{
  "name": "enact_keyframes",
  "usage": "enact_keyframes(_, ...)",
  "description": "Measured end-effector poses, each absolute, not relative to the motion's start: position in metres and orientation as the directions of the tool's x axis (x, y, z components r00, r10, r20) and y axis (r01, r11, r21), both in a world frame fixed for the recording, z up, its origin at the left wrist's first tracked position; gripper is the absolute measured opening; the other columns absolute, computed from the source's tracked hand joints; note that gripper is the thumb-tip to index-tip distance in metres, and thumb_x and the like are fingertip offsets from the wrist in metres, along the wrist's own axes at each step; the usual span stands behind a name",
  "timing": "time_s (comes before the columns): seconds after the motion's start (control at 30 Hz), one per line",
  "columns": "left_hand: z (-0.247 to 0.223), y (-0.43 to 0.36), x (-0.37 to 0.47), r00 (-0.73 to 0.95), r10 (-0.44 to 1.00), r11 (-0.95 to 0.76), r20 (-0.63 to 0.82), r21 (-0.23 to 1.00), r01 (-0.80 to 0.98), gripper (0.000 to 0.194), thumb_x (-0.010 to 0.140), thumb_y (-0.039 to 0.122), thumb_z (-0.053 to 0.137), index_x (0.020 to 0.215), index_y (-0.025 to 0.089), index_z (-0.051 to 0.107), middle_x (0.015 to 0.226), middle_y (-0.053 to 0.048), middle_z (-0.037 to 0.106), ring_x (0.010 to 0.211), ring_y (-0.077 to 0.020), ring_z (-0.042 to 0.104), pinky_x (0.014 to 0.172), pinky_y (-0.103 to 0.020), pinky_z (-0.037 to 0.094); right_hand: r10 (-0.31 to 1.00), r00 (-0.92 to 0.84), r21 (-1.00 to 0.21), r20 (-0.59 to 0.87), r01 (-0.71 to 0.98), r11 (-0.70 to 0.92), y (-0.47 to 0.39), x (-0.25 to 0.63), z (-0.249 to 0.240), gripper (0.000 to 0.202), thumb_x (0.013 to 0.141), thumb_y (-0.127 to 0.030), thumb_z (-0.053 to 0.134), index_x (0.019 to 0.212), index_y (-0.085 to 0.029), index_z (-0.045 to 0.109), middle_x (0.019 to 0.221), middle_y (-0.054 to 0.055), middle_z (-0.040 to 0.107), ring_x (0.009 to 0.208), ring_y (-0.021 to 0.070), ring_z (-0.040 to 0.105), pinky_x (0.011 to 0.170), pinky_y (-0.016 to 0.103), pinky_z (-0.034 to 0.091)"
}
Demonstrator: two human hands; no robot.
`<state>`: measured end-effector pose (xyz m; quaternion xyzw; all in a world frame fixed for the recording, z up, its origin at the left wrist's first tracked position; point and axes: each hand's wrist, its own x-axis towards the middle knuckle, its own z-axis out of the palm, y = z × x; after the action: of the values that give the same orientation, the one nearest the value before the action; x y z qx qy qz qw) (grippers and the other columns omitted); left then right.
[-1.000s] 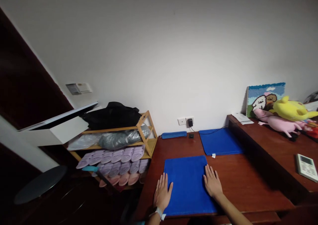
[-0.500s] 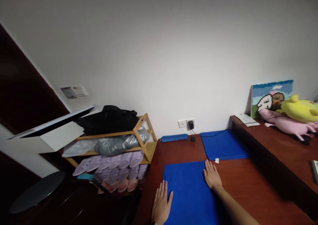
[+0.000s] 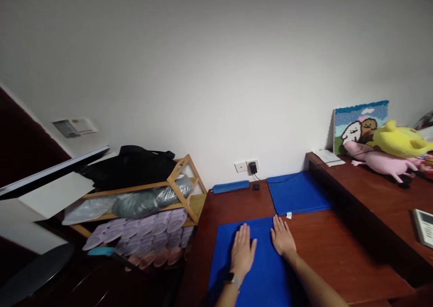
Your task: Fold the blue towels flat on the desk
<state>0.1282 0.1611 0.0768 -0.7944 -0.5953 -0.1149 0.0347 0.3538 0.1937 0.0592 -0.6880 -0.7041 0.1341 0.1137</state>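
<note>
A blue cloth [image 3: 260, 275] lies spread flat on the reddish-brown desk. My left hand [image 3: 241, 252], palm down with the fingers stretched out and the thumb apart, is over the middle of this cloth; a watch [image 3: 232, 278] is on that wrist. At the cloth's right edge, near its far corner, rests my right hand [image 3: 283, 237], flat with fingers extended. Neither hand holds anything. Just beyond it, a second blue cloth [image 3: 297, 193] with a small white tag [image 3: 288, 215] lies flat by the wall.
A folded blue strip [image 3: 231, 187] lies along the wall near a plugged-in black adapter [image 3: 252, 167]. Left of the desk [image 3: 338, 253] stands a wooden rack [image 3: 189, 189] with slippers and a black bag [image 3: 135, 167]. Plush toys [image 3: 382, 162] and a calculator-like device [image 3: 424, 227] sit on the raised right side.
My left hand has moved from the cloth's left edge inward and away from me, toward my right hand. The right hand stays at the right edge. The view has shifted slightly right.
</note>
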Motion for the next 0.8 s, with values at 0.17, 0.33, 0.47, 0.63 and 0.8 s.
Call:
enact_keyframes(0.17,0.068,0.189,0.212,0.399,0.913,-0.408,0.082,0.218,0.887,0.067,0.108,0.051,0.012,0.165,0.020,0.026,0.173,-0.005,0.028,0.160,-0.0214,0.023,0.132,-0.045,0.025,0.998,-0.060,-0.327,-0.006,0.944,0.055,0.197,0.357,0.049,0.067,0.104,-0.036,0.021,0.165,-0.010,0.022,0.173,0.008,0.016,0.161,0.0216,0.015,0.131,0.044,0.011)
enact_keyframes(0.33,0.053,0.199,0.182,0.349,0.935,-0.354,0.061,0.198,0.914,0.070,0.107,0.056,0.013,0.166,0.020,0.025,0.173,-0.007,0.027,0.161,-0.0228,0.023,0.132,-0.047,0.023,0.999,-0.047,-0.330,-0.018,0.943,0.039,0.196,0.357,0.053,0.068,0.104,-0.038,0.018,0.165,-0.008,0.023,0.173,0.009,0.018,0.162,0.0215,0.014,0.131,0.042,0.011)
enact_keyframes(0.47,0.054,0.206,0.107,0.211,0.973,-0.223,0.089,0.151,0.963,0.072,0.107,0.059,0.016,0.165,0.017,0.026,0.172,-0.012,0.029,0.160,-0.0266,0.026,0.130,-0.051,0.025,0.999,-0.023,-0.345,-0.029,0.939,0.011,0.193,0.356,0.060,0.069,0.104,-0.040,0.016,0.165,-0.008,0.020,0.173,0.008,0.019,0.161,0.0203,0.015,0.132,0.041,0.010)
enact_keyframes(0.63,0.054,0.208,0.033,0.074,0.992,-0.088,0.105,0.135,0.987,0.075,0.106,0.062,0.017,0.164,0.016,0.029,0.171,-0.013,0.032,0.159,-0.0275,0.028,0.129,-0.050,0.026,0.999,-0.021,-0.339,-0.035,0.941,0.008,0.193,0.355,0.057,0.069,0.104,-0.041,0.017,0.166,-0.009,0.020,0.173,0.006,0.019,0.161,0.0204,0.016,0.132,0.041,0.010)
enact_keyframes(0.8,0.054,0.209,0.017,0.049,0.994,-0.063,0.102,0.132,0.989,0.076,0.106,0.062,0.018,0.165,0.014,0.028,0.171,-0.013,0.030,0.160,-0.0273,0.026,0.129,-0.049,0.027,1.000,-0.014,-0.333,-0.023,0.943,0.005,0.194,0.355,0.054,0.069,0.104,-0.040,0.017,0.166,-0.010,0.020,0.174,0.006,0.018,0.161,0.0206,0.016,0.132,0.042,0.011)
